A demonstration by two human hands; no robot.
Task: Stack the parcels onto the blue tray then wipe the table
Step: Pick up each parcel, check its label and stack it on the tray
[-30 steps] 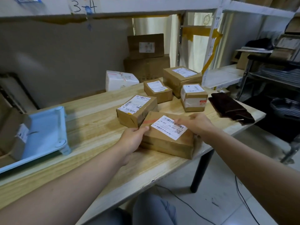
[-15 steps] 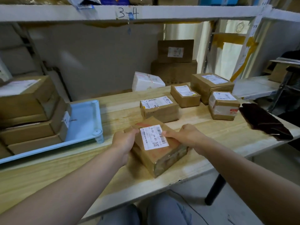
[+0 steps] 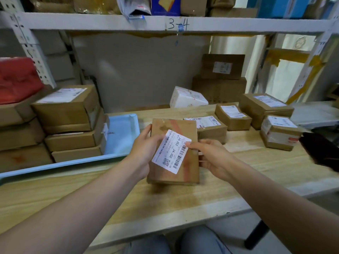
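A flat brown parcel (image 3: 174, 132) with a white barcode label is lifted above the wooden table (image 3: 183, 202), tilted toward me. My left hand (image 3: 145, 149) grips its left edge and my right hand (image 3: 211, 158) grips its right edge. The blue tray (image 3: 122, 136) lies at the left of the table, with stacked brown parcels (image 3: 69, 123) on its left part. Several more brown parcels (image 3: 233, 116) stay on the table at the right, behind the held one. A dark cloth (image 3: 321, 151) lies at the table's right edge.
A white parcel (image 3: 189, 98) and two large brown boxes (image 3: 220, 83) stand at the back by the wall. A metal shelf beam (image 3: 165, 24) marked 3-4 runs overhead, with goods on it. A red bag (image 3: 16, 79) sits at the far left.
Both hands have lifted the flat parcel off the table and carried it left toward the tray, turning it lengthwise. My view has swung left, showing the stacked parcels on the tray.
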